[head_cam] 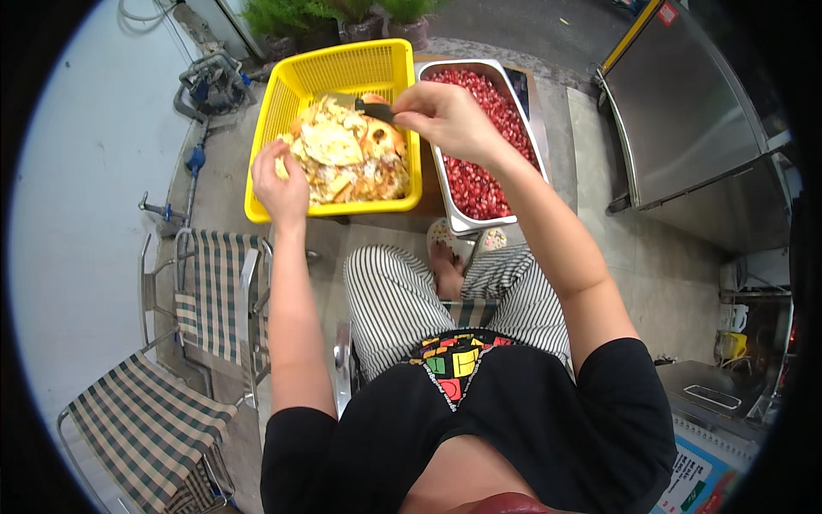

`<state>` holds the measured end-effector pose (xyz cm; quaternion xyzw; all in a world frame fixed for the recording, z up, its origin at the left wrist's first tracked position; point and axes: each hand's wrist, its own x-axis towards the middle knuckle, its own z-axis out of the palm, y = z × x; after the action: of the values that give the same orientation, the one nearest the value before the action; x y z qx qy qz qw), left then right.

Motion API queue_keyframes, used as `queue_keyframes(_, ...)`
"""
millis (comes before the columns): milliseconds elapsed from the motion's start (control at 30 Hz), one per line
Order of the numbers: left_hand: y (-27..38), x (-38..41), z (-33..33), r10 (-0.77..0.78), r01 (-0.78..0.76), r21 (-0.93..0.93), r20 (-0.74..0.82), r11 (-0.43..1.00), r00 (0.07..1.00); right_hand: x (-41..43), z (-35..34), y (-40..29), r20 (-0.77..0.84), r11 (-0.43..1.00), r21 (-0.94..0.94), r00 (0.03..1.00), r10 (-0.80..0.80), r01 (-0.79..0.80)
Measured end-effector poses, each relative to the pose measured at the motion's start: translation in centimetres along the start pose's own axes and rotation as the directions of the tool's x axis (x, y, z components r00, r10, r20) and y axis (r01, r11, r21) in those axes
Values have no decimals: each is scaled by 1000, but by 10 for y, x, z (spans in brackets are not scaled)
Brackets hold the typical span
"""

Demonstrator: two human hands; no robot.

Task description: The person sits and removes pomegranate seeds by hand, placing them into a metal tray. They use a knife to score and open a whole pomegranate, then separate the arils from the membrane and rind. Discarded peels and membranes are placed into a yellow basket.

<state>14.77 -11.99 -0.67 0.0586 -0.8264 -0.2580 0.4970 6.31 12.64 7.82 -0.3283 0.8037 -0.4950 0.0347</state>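
My right hand (449,119) grips a small knife by its black handle (377,110). Its blade (340,99) points left over the yellow plastic basket (414,183). Inside the basket is a heap of pale yellow pomegranate peel and membrane (331,141), with reddish rind (385,138) at its right side. My left hand (280,189) is over the basket's left rim, fingers curled at the heap. A pale piece shows between its thumb and fingers; whether it is held is unclear. Under my right forearm, a steel pan (457,225) holds red pomegranate seeds (475,186).
Basket and pan rest on a low wooden table (429,186) before my knees. Checked folding chairs (151,417) stand at left, near wall pipes (192,160). Potted plants (408,29) line the far side. A steel cabinet (687,109) is at right.
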Motion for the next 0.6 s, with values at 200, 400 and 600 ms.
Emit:
queue_keyframes(200, -28, 0, 7, -76, 71, 77, 67, 995, 995, -85, -19, 37, -76, 955, 245, 979, 192, -168)
queue_keyframes(400, -26, 3, 16, -136, 133, 66, 52, 989, 989, -118, -21, 40, -194, 948, 251, 949, 247, -195)
queue_keyframes(600, -57, 7, 19, -130, 127, 52, 68, 991, 989, -143, 68, 16, 119, 967, -146, 966, 229, -211)
